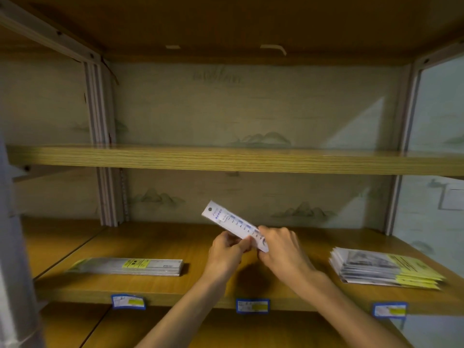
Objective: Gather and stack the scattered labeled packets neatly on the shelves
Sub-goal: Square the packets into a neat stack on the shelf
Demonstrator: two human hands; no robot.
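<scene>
Long white packet [234,225], printed number row 1–9, hang hole at far-left end, tilted with that end raised; near-right end pinched between left hand [227,252] and right hand [282,249], held above the wooden shelf [288,275] mid-span. Left stack of long packets [130,266] lies flat on shelf, edges squared, yellow label on top. Right stack of packets [384,268] sits flat at right side, yellow strips at near-right end, edges slightly fanned. Stacks well apart, held packet between them.
</scene>
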